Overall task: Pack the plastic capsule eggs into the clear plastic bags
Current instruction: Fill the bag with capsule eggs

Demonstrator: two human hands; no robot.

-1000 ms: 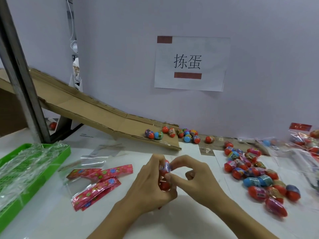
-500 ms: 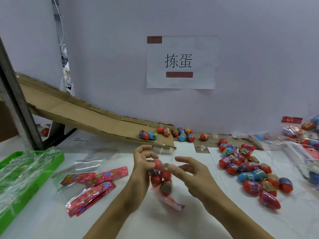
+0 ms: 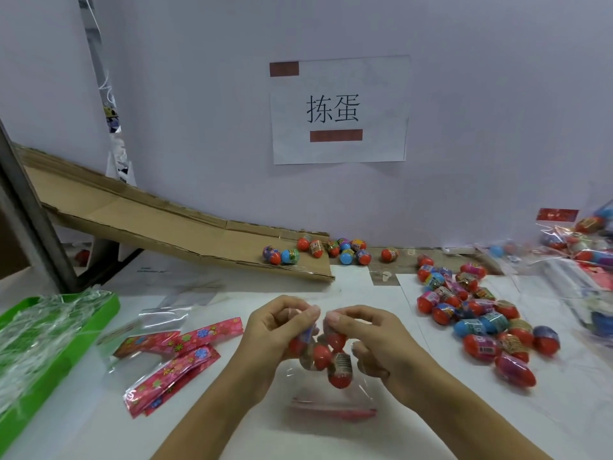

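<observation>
So both hands are up front over the white table (image 3: pixel 232 426), each pinching the top edge of a clear plastic bag (image 3: pixel 331 383) between thumb and fingertips: left hand (image 3: pixel 275 330) on one side of the mouth, right hand (image 3: pixel 374 340) on the other. Half a second ago the right hand was open and just reaching in, so now the bag hangs between both, with a handful of capsule eggs (image 3: pixel 326 353) bunched inside. My guess is this one's full and getting closed. Left of it lie the flowery red header cards (image 3: pixel 172 353) and the green tray (image 3: pixel 83 327). Right, the loose egg pile (image 3: pixel 477 313). Further back, more eggs at the foot of the cardboard ramp (image 3: pixel 159 224).
</observation>
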